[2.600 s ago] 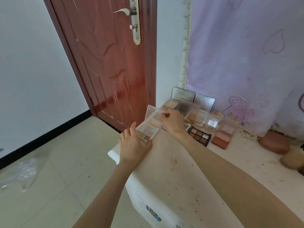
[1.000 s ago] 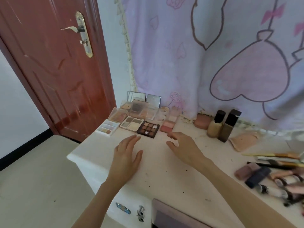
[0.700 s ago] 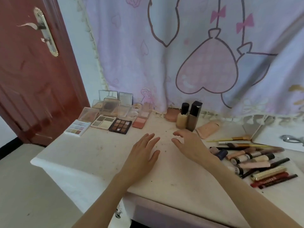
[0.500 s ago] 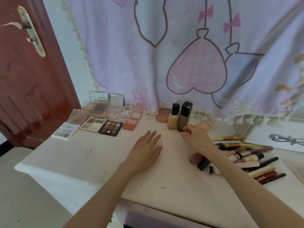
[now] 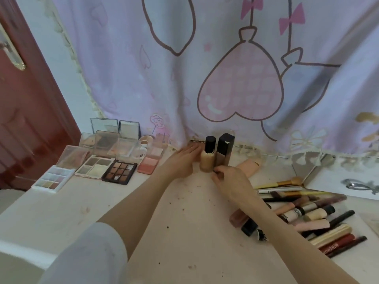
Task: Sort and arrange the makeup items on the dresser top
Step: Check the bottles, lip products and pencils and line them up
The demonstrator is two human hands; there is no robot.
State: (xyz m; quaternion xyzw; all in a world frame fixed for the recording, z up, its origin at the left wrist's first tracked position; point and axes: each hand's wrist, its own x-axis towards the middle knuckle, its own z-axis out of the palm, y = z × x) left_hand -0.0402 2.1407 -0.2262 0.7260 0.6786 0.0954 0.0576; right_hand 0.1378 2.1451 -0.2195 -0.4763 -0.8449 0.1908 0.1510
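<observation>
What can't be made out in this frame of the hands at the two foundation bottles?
- Head view: whether the right hand grips the square dark-capped bottle; its fingertips are hidden behind its own knuckles.
- What lies under the flat left hand beside the round beige black-capped bottle: covered by it.
- The pile of tubes and pencils: partly hidden by the right forearm, labels too small.

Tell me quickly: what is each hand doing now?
Left hand: open, flat beside the round bottle.
Right hand: fingers curled at the square bottle; grip cannot be told.
</observation>
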